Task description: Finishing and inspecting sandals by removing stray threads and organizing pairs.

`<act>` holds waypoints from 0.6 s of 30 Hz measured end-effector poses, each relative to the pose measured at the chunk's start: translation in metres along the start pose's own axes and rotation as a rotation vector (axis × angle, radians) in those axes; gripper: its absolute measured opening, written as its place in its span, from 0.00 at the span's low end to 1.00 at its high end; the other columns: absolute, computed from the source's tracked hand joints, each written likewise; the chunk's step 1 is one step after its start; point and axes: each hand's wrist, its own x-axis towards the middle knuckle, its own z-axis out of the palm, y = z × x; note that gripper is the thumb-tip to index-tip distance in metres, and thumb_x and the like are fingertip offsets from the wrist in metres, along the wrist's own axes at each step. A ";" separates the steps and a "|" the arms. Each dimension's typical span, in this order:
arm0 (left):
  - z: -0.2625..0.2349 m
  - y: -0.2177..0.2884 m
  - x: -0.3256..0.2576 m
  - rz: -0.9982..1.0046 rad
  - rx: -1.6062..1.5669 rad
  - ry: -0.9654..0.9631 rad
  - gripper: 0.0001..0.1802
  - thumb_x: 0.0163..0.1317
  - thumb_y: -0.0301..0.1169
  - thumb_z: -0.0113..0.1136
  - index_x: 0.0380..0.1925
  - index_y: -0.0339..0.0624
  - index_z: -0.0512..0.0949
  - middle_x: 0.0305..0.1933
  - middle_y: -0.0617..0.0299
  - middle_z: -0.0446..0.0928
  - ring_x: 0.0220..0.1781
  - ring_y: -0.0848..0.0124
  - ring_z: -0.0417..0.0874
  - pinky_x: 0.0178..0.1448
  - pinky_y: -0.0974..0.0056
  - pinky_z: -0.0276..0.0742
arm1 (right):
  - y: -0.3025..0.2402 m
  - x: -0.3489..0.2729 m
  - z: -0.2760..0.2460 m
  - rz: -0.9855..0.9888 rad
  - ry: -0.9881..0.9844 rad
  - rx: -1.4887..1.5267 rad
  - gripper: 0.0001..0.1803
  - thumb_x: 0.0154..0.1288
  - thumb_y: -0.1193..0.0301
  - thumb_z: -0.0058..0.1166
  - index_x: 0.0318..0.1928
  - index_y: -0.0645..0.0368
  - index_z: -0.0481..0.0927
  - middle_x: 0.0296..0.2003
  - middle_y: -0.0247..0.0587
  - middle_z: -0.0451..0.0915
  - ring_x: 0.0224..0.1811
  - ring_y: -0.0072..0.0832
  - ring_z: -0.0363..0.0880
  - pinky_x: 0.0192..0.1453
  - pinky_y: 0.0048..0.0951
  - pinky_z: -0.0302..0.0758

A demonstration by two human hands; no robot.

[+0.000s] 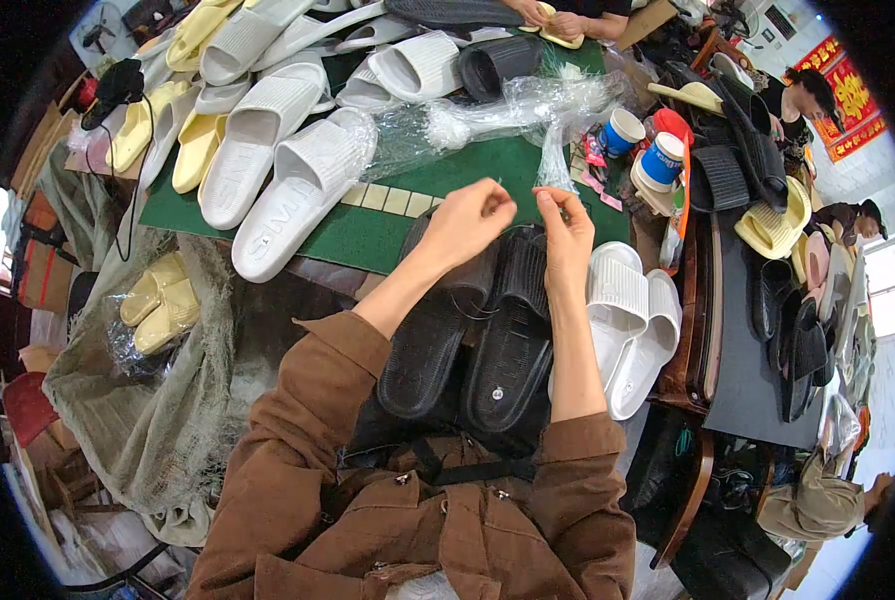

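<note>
While both hands hover over a pair of black slide sandals [477,330] lying on the near edge of the worktable, the left hand [467,218] has its fingers pinched narrow on something too thin to make out, perhaps a thread, and the right hand [565,225] pinches narrow just beside it, fingertips almost meeting the left's. The black pair lies side by side, soles up, toes pointing toward the person, partly over the lap of a brown jacket.

A green cutting mat [387,225] covers the middle of the worktable, with a pale ruler strip printed along its near edge. White slide sandals [287,170] crowd its left edge and far side, yellow ones [182,150] beyond them at the far left corner. One more white pair [627,320] sits at the near right edge. Crumpled clear plastic bags [507,110] lie across the mat's far side. Two blue-and-white paper cups [642,145] stand near the right edge. Grey netting [157,400] hangs off the left side, holding a bagged yellow pair. Red banners with yellow marks hang on the far right wall [847,95].
</note>
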 end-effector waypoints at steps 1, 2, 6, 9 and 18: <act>0.002 -0.002 0.000 0.004 0.068 -0.064 0.15 0.56 0.39 0.62 0.35 0.37 0.80 0.33 0.52 0.83 0.36 0.59 0.84 0.42 0.60 0.78 | 0.002 0.001 0.000 -0.002 0.001 -0.002 0.08 0.66 0.70 0.58 0.40 0.62 0.83 0.37 0.29 0.81 0.39 0.15 0.72 0.47 0.19 0.66; 0.002 0.001 0.000 0.005 0.067 -0.066 0.15 0.56 0.39 0.62 0.35 0.37 0.80 0.33 0.52 0.83 0.36 0.59 0.84 0.42 0.60 0.78 | 0.003 0.001 0.000 -0.036 0.005 -0.003 0.08 0.66 0.69 0.58 0.40 0.60 0.83 0.35 0.26 0.81 0.34 0.13 0.69 0.41 0.18 0.65; 0.001 0.001 -0.001 0.056 0.141 -0.212 0.12 0.57 0.35 0.61 0.34 0.37 0.80 0.33 0.52 0.83 0.38 0.57 0.85 0.43 0.59 0.78 | 0.005 0.002 0.000 -0.071 -0.052 -0.114 0.09 0.66 0.69 0.57 0.42 0.60 0.84 0.33 0.25 0.81 0.31 0.12 0.68 0.37 0.17 0.65; 0.003 -0.004 0.001 0.099 0.026 -0.190 0.10 0.58 0.33 0.60 0.33 0.36 0.80 0.33 0.52 0.83 0.37 0.57 0.85 0.42 0.57 0.77 | 0.006 0.003 0.000 -0.054 -0.099 -0.083 0.09 0.66 0.69 0.57 0.42 0.60 0.84 0.33 0.25 0.81 0.31 0.12 0.68 0.37 0.17 0.65; 0.001 -0.003 0.003 -0.019 -0.100 0.119 0.08 0.61 0.28 0.59 0.32 0.32 0.78 0.29 0.53 0.81 0.29 0.67 0.80 0.35 0.63 0.74 | 0.001 0.000 0.002 -0.055 -0.142 -0.425 0.11 0.63 0.67 0.58 0.42 0.61 0.83 0.32 0.36 0.83 0.32 0.17 0.75 0.37 0.21 0.71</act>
